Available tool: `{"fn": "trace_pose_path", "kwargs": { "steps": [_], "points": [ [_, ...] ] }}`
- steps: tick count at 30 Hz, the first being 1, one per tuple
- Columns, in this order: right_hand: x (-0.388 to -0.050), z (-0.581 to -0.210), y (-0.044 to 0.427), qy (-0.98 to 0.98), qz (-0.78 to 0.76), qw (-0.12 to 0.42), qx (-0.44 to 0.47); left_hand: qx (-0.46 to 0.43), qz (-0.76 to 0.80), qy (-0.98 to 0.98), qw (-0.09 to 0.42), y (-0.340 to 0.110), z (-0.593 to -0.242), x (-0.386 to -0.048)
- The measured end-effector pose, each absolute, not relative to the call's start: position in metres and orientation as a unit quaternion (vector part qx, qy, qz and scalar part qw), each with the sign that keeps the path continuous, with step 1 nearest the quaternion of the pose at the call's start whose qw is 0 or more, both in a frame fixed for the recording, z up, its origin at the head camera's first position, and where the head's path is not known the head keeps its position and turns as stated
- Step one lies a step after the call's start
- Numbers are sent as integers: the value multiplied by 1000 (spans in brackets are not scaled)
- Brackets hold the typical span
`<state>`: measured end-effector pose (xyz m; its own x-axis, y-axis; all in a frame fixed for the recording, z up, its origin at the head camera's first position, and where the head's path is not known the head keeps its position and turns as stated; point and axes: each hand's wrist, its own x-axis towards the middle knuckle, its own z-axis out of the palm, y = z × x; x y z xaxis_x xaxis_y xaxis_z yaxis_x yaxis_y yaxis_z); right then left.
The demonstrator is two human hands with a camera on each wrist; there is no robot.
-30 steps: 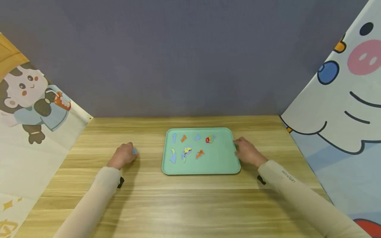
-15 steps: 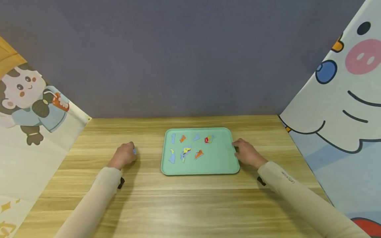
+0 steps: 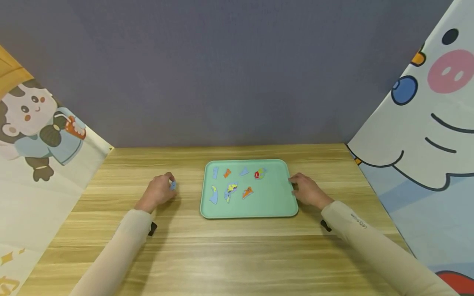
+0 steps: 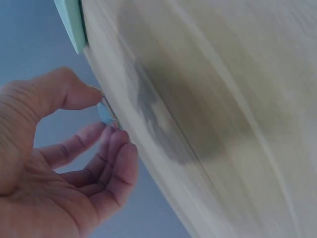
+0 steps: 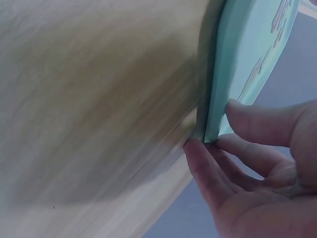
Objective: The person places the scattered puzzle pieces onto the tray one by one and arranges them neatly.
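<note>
My left hand (image 3: 158, 190) is over the table left of the tray, pinching a small light-blue puzzle piece (image 4: 105, 112) between thumb and fingertips. Most of that piece is hidden by the fingers. At the middle of the table lies a mint-green tray (image 3: 272, 199). My right hand (image 3: 308, 190) grips its right edge; in the right wrist view the thumb is over the rim (image 5: 218, 84) and the fingers are at its outer side. Several flat, irregular puzzle pieces lie apart on the tray, among them a yellow-and-purple one (image 3: 231, 190), an orange one (image 3: 247, 192) and a red-and-green one (image 3: 259, 174).
The wooden table (image 3: 237, 255) extends around the tray. A grey-blue panel (image 3: 237, 74) rises behind it. Cartoon-printed panels stand at the left (image 3: 40, 197) and right (image 3: 418, 135). The pieces fill mainly the left and upper parts of the tray.
My left hand has turned and shifted slightly right and away from me with the blue puzzle piece, which shows more now. The right hand keeps its grip on the tray.
</note>
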<state>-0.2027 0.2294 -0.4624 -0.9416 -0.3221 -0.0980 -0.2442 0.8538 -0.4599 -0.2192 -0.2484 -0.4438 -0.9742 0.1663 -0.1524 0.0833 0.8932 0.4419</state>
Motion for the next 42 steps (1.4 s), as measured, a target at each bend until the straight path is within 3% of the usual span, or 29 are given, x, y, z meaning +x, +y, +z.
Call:
{"fn": "trace_pose_path", "kwargs": {
  "steps": [22, 42],
  "points": [
    [-200, -464, 234, 957, -229, 81, -157, 219, 264, 938, -53, -186, -427, -217],
    [-202, -465, 231, 957, -236, 89, -145, 302, 268, 915, -27, -90, -431, -213]
  ]
}}
